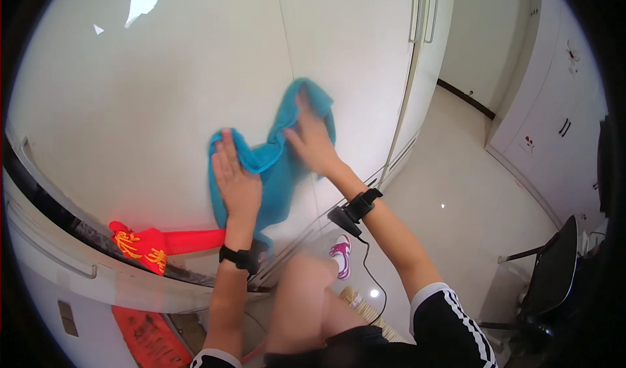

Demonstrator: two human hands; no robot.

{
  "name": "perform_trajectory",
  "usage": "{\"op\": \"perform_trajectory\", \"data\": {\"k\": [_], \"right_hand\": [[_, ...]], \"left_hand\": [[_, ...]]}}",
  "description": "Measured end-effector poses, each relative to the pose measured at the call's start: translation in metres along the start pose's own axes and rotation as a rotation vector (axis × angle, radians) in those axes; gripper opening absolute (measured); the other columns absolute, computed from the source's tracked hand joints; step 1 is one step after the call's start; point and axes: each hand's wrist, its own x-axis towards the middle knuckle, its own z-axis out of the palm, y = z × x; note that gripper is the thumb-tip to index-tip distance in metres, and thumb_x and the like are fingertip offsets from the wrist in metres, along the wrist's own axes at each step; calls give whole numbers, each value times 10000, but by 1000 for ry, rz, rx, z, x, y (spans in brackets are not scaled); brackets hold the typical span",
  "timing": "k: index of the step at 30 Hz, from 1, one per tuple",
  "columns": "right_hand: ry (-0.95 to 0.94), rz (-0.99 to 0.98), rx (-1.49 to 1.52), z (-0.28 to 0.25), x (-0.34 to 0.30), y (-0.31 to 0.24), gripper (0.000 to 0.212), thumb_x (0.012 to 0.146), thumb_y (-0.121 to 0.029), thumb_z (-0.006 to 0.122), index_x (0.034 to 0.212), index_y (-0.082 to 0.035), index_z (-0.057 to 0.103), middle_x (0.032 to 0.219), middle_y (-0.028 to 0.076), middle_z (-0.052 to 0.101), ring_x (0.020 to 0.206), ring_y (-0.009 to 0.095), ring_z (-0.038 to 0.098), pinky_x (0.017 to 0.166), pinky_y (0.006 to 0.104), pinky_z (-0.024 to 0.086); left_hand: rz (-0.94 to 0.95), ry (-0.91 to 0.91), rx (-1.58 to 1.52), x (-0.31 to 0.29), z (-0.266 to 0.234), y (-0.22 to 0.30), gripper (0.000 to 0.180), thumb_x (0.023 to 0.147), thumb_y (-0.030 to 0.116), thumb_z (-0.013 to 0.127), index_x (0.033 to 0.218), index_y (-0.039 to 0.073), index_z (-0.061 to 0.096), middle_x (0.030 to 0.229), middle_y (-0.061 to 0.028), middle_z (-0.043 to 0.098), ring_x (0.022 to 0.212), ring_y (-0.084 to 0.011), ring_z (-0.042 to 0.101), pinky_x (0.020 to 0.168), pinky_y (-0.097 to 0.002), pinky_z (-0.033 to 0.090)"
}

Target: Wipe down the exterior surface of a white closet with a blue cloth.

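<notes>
A teal cloth [270, 198] lies bunched against the glossy white cabinet door [182, 81] in front of me. My left hand [238, 182] rests flat on its left part, fingers stretched upward and held close together. Higher and to the right, my right hand [314, 143] presses on the cloth with its thumb spread away. The right fingers reach up into the cloth's upper fold and are slightly blurred. Between the hands the cloth's edge sags in a loose fold, and its lower corner hangs near my left wrist.
Metal handles [432, 12] stand out on the cabinet to the right. A red decoration with yellow characters [140, 245] sits low on the left. A black chair [554, 270] stands at right on the shiny tiled floor [443, 172]. A cable [385, 283] dangles from my right wrist strap [358, 208].
</notes>
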Motion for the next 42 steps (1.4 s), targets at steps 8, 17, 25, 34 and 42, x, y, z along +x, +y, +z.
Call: {"op": "perform_trajectory", "data": {"k": [8, 17, 25, 34, 42], "right_hand": [[105, 200, -113, -25, -13, 49, 655, 887, -218, 493, 1399, 32, 170, 1489, 209, 51, 1358, 355, 164, 1093, 425, 163], [149, 323, -19, -41, -33, 104, 713, 902, -186, 431, 1404, 48, -17, 1486, 216, -74, 1376, 366, -6, 1119, 410, 45], [60, 323, 75, -34, -26, 82, 678, 959, -249, 331, 1389, 61, -93, 1477, 200, -151, 1375, 300, -122, 1109, 370, -43], [-37, 74, 76, -25, 26, -12, 671, 953, -252, 377, 1412, 35, -18, 1484, 221, -75, 1376, 358, -48, 1111, 406, 13], [-58, -139, 183, -6, 60, -95, 694, 932, -242, 413, 1410, 48, 2, 1482, 240, -19, 1379, 362, -24, 1106, 414, 3]], "left_hand": [[161, -134, -139, 32, 33, 58, 392, 811, 51, 473, 1167, -111, 487, 1486, -133, 171, 1350, -277, 217, 1102, -372, 198], [224, -284, 41, 50, 32, 91, 605, 875, 198, 484, 1366, -66, 251, 1501, -92, 130, 1375, -225, 148, 1130, -327, 97], [302, -227, 227, 46, 19, 77, 561, 861, 167, 463, 1356, -44, 308, 1506, -91, 123, 1383, -206, 139, 1129, -320, 81], [116, -144, 78, 56, -9, 25, 530, 825, 54, 435, 1336, -54, 341, 1503, -104, 139, 1376, -230, 174, 1121, -342, 109], [-190, 71, -62, 69, -71, -47, 564, 865, 116, 428, 1368, -61, 245, 1492, -145, 143, 1369, -285, 176, 1112, -418, 140]]}}
